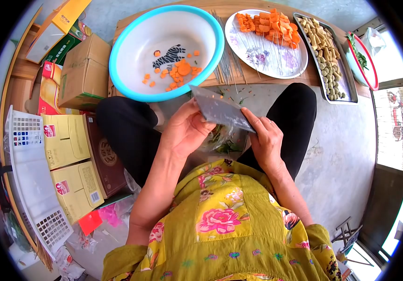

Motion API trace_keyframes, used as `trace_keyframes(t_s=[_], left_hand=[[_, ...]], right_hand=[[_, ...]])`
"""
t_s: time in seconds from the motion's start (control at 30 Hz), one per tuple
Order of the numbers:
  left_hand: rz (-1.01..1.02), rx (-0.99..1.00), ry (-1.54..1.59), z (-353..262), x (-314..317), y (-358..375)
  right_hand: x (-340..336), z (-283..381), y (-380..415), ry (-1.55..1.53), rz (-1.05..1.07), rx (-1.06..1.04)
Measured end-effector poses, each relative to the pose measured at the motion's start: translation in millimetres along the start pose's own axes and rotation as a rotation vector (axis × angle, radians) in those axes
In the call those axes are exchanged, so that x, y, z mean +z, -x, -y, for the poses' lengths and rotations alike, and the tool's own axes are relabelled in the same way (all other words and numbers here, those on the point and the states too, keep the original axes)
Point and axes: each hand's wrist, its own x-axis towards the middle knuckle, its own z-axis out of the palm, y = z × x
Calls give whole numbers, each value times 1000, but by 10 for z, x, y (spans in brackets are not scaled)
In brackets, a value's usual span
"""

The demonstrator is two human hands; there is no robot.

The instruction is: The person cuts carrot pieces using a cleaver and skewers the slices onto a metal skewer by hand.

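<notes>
My right hand (266, 140) is closed around the right end of a flat, dark grey cleaver blade (222, 110); the handle is not visible. Small orange bits stick near the blade's upper edge. My left hand (186, 125), fingers curled, is at the blade's left end, and whatever they pinch is hidden. Beyond it, a white basin (136, 51) with a blue rim holds carrot pieces (182, 70). To its right, thin metal skewers (227, 61) lie on the wooden table. Skewered carrot slices (276, 28) rest on a white flowered plate (241, 40).
A metal tray (348, 89) of cut tan pieces and round green pieces stands at the right. Past it is a red-rimmed bowl (372, 77) with greens. Cardboard boxes (84, 75) and a white plastic crate (35, 173) are at my left. Green scraps (227, 140) lie between my legs.
</notes>
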Motion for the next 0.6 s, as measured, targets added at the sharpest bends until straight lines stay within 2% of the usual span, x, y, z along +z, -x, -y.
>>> trace_keyframes(t_s=[0.03,0.07,0.13,0.2,0.23,0.33,0.37,0.43,0.47,0.53,0.6], left_hand=[[211,-91,46,-23,-33,-9],[211,-91,46,-16,-52,-14],[136,-56,-71,2,-27,-22],[94,-16,-116,12,13,-12],[51,23,-161,12,23,-10],[-9,56,-284,-6,17,-20],[-10,56,-284,-10,10,-24],[-30,82,-390,-17,-8,-36],[-32,81,-390,-10,-2,-42],[-124,106,-716,43,15,-61],[-132,92,-793,107,-20,-86]], right_hand=[[3,-5,7,0,0,0],[12,-10,10,-41,13,47],[74,-10,8,-86,27,88],[175,-11,13,-410,-123,209],[194,-34,29,-411,-123,208],[169,-132,94,-659,48,532],[163,-121,91,-660,48,533],[148,-82,60,-878,4,683],[147,-59,37,-878,5,685],[140,-1,-11,-1002,-46,626],[109,81,-89,-1044,-49,629]])
